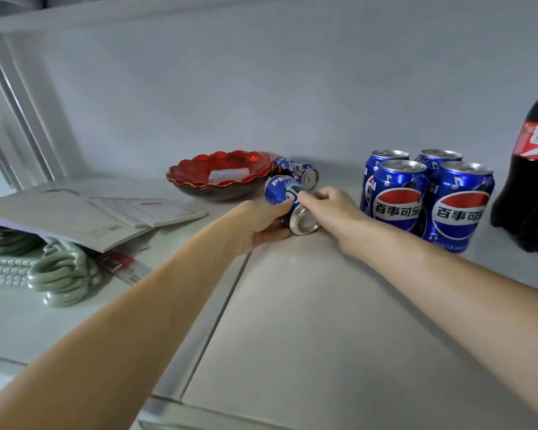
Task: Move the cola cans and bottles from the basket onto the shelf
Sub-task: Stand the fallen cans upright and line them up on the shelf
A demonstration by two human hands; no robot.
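Note:
A blue cola can (pixel 288 197) lies on its side on the white shelf (pixel 323 305), its silver base toward me. My left hand (pixel 258 223) grips it from the left and below. My right hand (pixel 326 206) holds it from the right, thumb on top. A second blue can (pixel 297 171) lies on its side just behind it. Several blue cans (pixel 426 197) stand upright in a cluster to the right. Dark cola bottles (pixel 531 187) with red labels stand at the far right edge. The basket is out of view.
A red scalloped bowl (pixel 221 178) sits just left of the lying cans. Papers and booklets (pixel 100 215) lie at the left, over green plastic hangers (pixel 59 274) and a keyboard (pixel 3 270). The shelf's back wall is close behind.

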